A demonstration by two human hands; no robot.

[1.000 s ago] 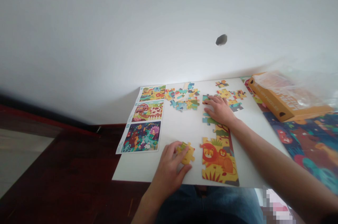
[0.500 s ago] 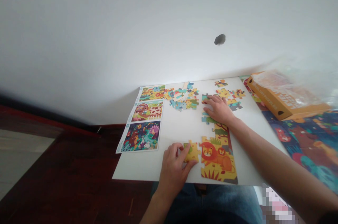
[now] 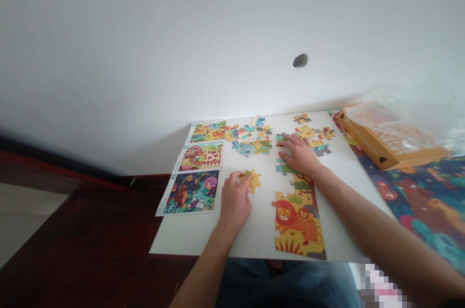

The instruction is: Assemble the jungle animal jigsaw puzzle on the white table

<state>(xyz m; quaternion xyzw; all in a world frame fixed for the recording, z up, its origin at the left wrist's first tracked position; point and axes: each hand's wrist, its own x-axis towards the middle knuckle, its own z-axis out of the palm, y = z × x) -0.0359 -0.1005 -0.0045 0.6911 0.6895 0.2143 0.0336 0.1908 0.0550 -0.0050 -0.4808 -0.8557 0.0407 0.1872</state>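
Observation:
My left hand [image 3: 235, 199] is closed on a yellow puzzle piece [image 3: 252, 179], holding it on the white board [image 3: 203, 230] left of the joined lion section [image 3: 298, 221]. My right hand [image 3: 300, 154] lies flat with fingers spread on loose pieces at the top of that joined section, fingertips by a small green piece [image 3: 279, 138]. A pile of loose pieces [image 3: 250, 137] lies beyond my left hand, and another cluster [image 3: 313, 133] sits past my right hand.
A sheet with three reference pictures [image 3: 198, 167] lies on the board's left edge. An orange box [image 3: 385, 141] under clear plastic rests at the right on a colourful play mat [image 3: 428, 201]. A white wall stands behind; dark wooden floor lies to the left.
My left hand has carried the yellow piece away from the lion section's left edge, up and farther onto the board. My right hand has stayed in place.

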